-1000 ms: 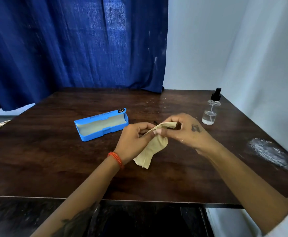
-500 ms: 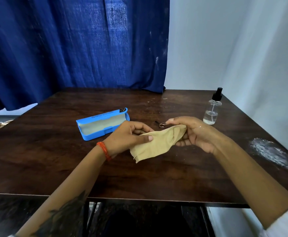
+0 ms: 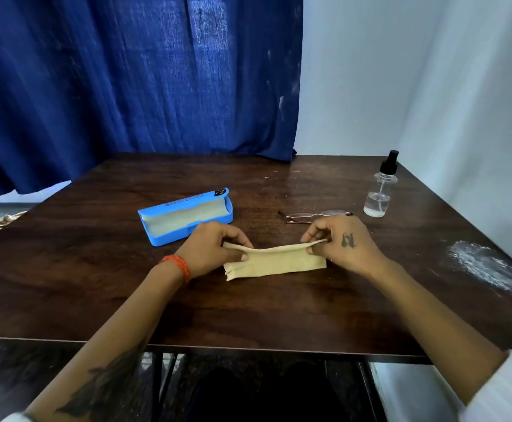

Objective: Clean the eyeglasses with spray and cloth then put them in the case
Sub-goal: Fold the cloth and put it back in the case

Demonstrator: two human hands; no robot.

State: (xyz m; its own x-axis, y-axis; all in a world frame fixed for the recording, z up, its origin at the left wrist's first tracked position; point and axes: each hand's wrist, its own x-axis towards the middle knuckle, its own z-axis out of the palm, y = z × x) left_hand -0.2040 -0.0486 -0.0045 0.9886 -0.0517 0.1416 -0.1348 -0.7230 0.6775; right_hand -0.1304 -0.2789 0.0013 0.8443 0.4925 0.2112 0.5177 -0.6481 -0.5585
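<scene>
A beige cloth is stretched flat between my two hands, just above the dark wooden table. My left hand pinches its left end and my right hand pinches its right end. The thin-framed eyeglasses lie folded on the table just beyond my right hand, touched by neither hand. A blue case lies open to the left of the glasses, with a pale lining and nothing inside. A clear spray bottle with a black nozzle stands upright at the far right.
A blue curtain hangs behind the table and white walls close off the right side. A white powdery smear marks the table's right edge. The near table edge runs just below my forearms.
The glasses have left my hands and now lie on the table. The cloth, bunched around them a second ago, is now pulled out straight between both hands.
</scene>
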